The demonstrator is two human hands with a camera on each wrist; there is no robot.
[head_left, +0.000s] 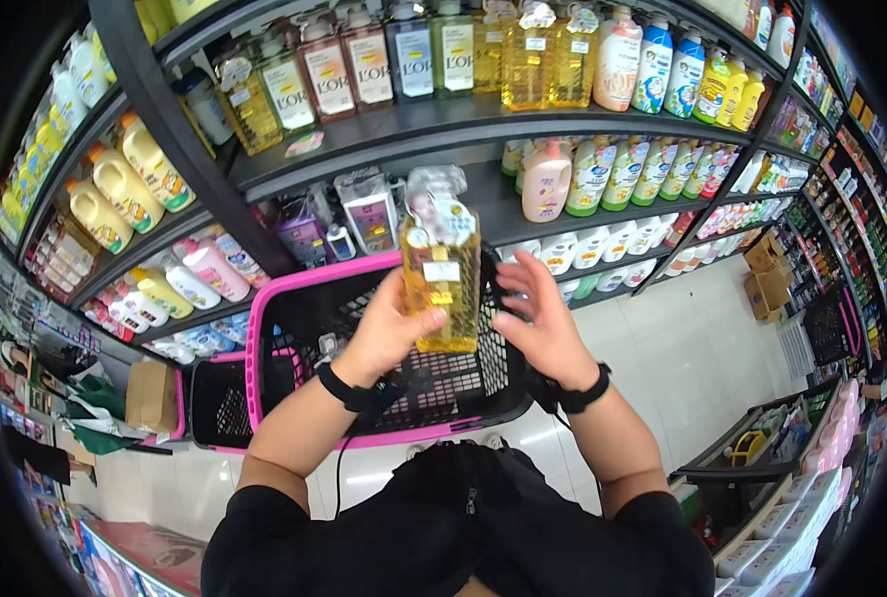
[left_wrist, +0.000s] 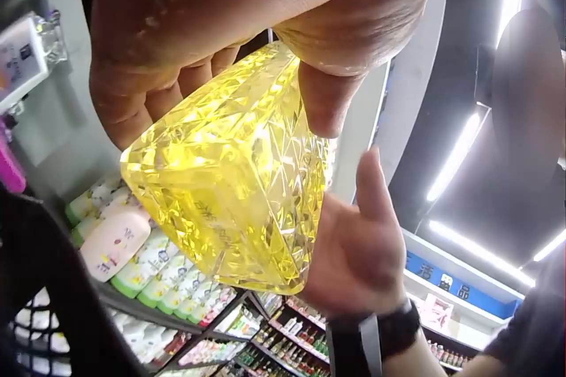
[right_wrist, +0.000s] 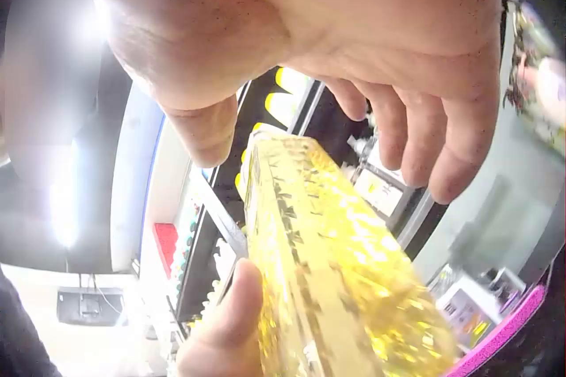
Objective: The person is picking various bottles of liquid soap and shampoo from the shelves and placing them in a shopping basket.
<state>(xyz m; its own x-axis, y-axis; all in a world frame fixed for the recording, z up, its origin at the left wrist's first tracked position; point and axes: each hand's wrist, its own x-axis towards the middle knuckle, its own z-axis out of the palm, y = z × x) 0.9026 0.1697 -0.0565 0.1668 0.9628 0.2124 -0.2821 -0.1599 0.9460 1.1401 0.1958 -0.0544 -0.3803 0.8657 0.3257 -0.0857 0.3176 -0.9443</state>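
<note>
A clear bottle of yellow liquid (head_left: 442, 316), with a faceted surface, a white price sticker and a tag around its top, stands upright over the shopping basket. My left hand (head_left: 389, 336) grips its lower left side, thumb across the front; the left wrist view shows the fingers (left_wrist: 133, 125) on the far side of the patterned bottle (left_wrist: 221, 191). Just right of the bottle, my right hand (head_left: 545, 328) is held with fingers spread and loosely bent. In the right wrist view a gap shows between that hand (right_wrist: 327, 32) and the bottle (right_wrist: 309, 244).
Below the hands is a black shopping basket with a pink rim (head_left: 254, 338), a few small items inside. Shelves (head_left: 384, 134) of pump bottles run across the front, with more yellow bottles (head_left: 528, 65) on top. A cardboard box (head_left: 153, 396) sits at left; tiled floor (head_left: 677, 348) lies right.
</note>
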